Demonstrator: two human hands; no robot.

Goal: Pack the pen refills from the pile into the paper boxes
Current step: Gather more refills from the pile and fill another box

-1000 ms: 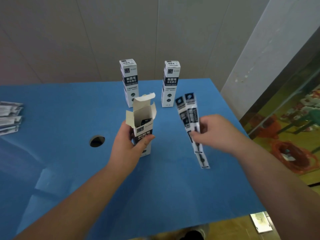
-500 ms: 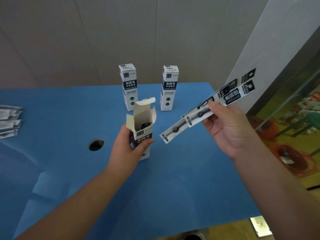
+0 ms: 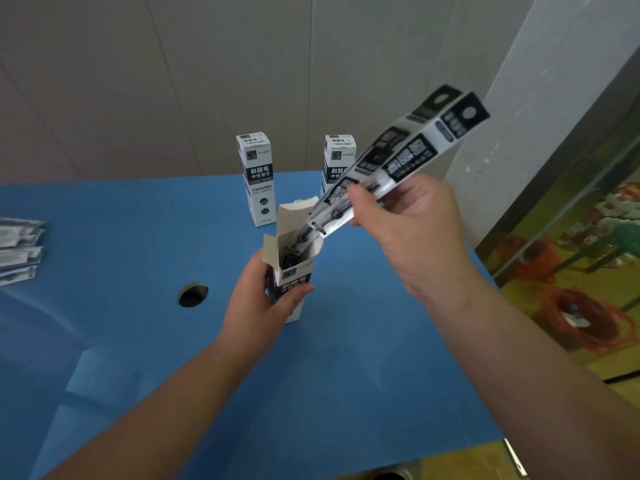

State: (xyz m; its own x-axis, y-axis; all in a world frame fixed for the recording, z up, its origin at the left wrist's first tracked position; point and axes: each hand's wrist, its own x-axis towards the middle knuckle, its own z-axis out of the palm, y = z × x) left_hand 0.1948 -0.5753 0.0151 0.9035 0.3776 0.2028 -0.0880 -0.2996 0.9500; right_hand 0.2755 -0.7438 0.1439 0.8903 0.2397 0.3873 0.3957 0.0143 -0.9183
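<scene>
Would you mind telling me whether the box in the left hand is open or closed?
Open: the box has its top flaps standing up, and the refill packets' lower ends point into it.

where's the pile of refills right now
In the head view the pile lies at the table's far left edge, left of the round hole.
</scene>
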